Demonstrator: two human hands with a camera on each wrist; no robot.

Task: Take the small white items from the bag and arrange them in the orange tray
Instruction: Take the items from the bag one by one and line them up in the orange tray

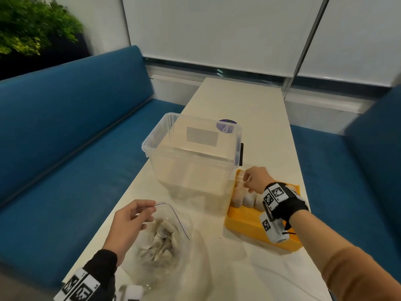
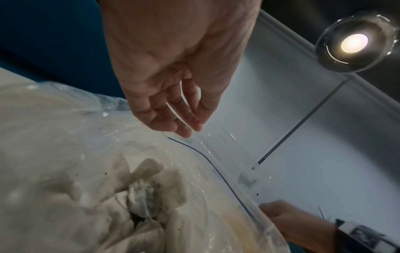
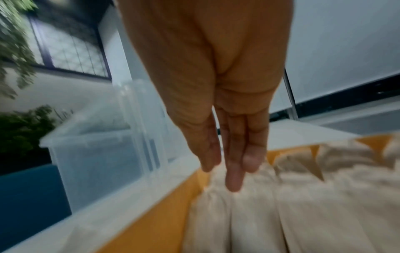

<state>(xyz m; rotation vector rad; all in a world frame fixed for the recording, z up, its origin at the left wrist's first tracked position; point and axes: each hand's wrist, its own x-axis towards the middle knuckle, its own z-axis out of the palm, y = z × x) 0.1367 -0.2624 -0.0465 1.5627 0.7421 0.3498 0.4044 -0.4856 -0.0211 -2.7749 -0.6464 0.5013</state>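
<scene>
Your left hand (image 1: 130, 222) pinches the bag (image 1: 165, 242) rim open while your right hand (image 1: 256, 180), fingers (image 3: 232, 178) straight and released, settles white items (image 1: 245, 197) in the orange tray (image 1: 245, 224); next, return to the bag.

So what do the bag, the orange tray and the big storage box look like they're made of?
Bag: thin clear plastic film, glossy and wrinkled, with a dark zip line along its mouth.
Orange tray: looks like rigid plastic, opaque with a matte finish and straight walls.
Storage box: translucent hard plastic, slightly frosted; the table shows through it.
</scene>
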